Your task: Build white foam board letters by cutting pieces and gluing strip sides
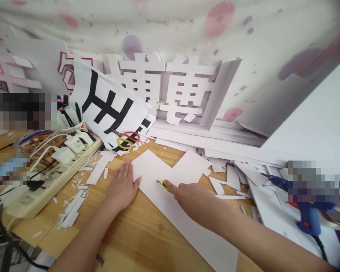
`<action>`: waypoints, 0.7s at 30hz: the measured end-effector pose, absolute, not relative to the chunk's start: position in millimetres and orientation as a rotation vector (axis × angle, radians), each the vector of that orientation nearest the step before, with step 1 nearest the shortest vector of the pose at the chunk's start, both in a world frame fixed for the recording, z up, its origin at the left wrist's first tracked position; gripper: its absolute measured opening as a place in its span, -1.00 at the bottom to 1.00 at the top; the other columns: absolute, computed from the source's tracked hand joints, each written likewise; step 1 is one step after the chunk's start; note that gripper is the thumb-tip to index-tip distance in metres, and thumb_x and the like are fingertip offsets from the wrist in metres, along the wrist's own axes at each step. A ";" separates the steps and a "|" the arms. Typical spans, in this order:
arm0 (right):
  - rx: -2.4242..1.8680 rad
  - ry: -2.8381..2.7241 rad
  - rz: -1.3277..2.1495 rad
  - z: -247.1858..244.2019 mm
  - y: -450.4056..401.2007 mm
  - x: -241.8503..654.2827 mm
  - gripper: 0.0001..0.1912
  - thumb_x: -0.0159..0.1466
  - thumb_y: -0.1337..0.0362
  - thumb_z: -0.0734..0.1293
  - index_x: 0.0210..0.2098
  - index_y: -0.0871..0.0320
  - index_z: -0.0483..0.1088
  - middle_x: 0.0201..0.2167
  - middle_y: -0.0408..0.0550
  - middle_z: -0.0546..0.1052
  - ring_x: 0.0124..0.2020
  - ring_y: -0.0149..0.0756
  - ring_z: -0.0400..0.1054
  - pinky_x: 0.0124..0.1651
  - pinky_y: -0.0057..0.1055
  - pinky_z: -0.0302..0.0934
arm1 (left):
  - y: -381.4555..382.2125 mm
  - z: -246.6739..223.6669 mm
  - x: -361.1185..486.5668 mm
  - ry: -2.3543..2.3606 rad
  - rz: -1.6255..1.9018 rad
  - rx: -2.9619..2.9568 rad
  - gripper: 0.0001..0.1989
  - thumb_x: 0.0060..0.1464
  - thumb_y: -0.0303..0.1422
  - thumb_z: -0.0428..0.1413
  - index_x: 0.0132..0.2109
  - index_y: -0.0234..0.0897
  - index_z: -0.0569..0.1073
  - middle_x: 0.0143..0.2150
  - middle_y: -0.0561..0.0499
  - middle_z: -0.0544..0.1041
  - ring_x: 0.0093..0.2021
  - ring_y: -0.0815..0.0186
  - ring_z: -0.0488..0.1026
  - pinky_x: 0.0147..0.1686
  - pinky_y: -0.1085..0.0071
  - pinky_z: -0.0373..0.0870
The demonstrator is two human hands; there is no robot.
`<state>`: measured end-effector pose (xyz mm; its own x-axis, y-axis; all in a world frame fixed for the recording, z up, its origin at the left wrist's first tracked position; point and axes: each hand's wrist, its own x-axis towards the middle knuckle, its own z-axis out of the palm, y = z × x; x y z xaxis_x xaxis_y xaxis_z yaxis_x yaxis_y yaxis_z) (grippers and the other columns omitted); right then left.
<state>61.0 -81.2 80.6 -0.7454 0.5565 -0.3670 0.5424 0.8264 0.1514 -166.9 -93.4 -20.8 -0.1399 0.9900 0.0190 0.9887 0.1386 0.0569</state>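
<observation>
A white foam-board sheet (pixel 187 223) with a V-shaped notch in its far edge lies flat on the wooden table. My left hand (pixel 125 185) rests at the sheet's left edge, fingers stretched out and the thumb on the board. In my right hand (pixel 184 194) is a yellow utility knife (pixel 164 185), the index finger pressed along it. Its blade points left, over the sheet; whether the tip touches the board I cannot tell. Scissors (pixel 127 139) with red and yellow handles lie beyond, by a paper (pixel 136 109) printed with bold black strokes.
White cut-out characters (pixel 184 87) stand against the flowered curtain. On the left is a power strip (pixel 53 177) with plugs and cables. White scraps (pixel 73 207) litter the table (pixel 124 245). A blue glue gun (pixel 308 217) lies at the right among loose boards.
</observation>
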 end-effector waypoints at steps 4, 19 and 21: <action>0.831 2.613 0.053 74.8 -82.5 70.2 -0.26 0.14 0.53 0.20 0.27 0.32 -0.15 -0.45 -0.04 0.49 -0.53 -0.30 0.40 -0.65 -0.43 -0.09 | -93.2 -22.2 -167.8 2.345 0.112 2.044 -0.31 0.16 -0.10 -0.27 0.23 -0.63 0.05 0.30 -0.32 -0.02 0.30 0.10 -0.09 0.24 0.12 -0.05; 0.887 2.739 0.024 62.9 -91.5 87.8 -0.32 0.17 0.50 0.16 0.26 0.23 -0.10 -0.43 -0.08 0.48 -0.52 -0.35 0.33 -0.60 -0.40 -0.11 | -93.1 -21.1 -167.7 2.341 0.091 2.037 -0.31 0.16 -0.11 -0.26 0.24 -0.64 0.04 0.30 -0.32 -0.02 0.31 0.11 -0.09 0.25 0.15 -0.07; 0.872 2.740 0.064 61.7 -92.6 89.5 -0.32 0.16 0.50 0.17 0.26 0.23 -0.08 -0.42 -0.06 0.48 -0.51 -0.34 0.33 -0.59 -0.39 -0.13 | -92.8 -21.9 -168.1 2.346 0.111 2.049 -0.31 0.16 -0.11 -0.27 0.23 -0.62 0.06 0.30 -0.32 0.00 0.30 0.11 -0.08 0.24 0.14 -0.05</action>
<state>89.5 -92.6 61.7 -0.7845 0.5732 -0.2366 0.5616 0.8185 0.1211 -168.1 -92.8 -21.9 -0.1355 0.9904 0.0287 0.9886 0.1332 0.0697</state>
